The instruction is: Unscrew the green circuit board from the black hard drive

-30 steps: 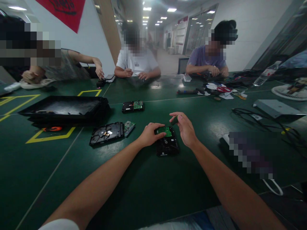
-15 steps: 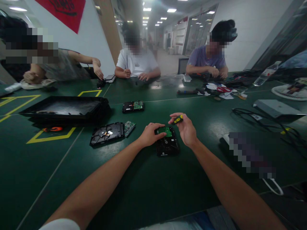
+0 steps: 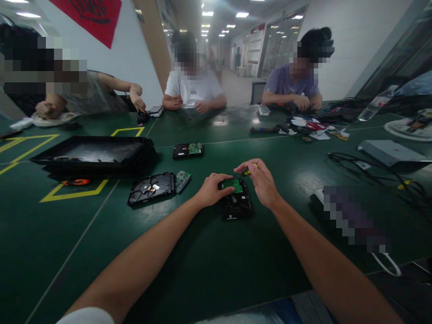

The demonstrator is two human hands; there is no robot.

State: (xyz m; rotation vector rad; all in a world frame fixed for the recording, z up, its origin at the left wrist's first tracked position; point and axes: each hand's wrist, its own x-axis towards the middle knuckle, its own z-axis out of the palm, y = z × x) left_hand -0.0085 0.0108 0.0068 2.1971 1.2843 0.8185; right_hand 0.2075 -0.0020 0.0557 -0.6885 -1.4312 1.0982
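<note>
A black hard drive point(image 3: 236, 204) with a green circuit board point(image 3: 232, 184) on top lies on the dark green table point(image 3: 209, 256) in front of me. My left hand point(image 3: 211, 189) rests on the drive's far left corner, fingers curled on the board's edge. My right hand point(image 3: 261, 181) hovers at the drive's far right corner, its fingers pinched round a small yellow-and-black screwdriver point(image 3: 249, 170), mostly hidden by the fingers.
An opened hard drive point(image 3: 151, 187) with a loose circuit board point(image 3: 182, 179) lies to the left, another drive point(image 3: 187, 150) farther back. A black tray point(image 3: 91, 154) stands at left. Cables point(image 3: 378, 168) and a grey box point(image 3: 388, 151) lie right. Three people work along the far side.
My right hand has turned the small screwdriver between its fingers; the handle showed clearly half a second ago and is now mostly covered. My left hand has stayed on the drive.
</note>
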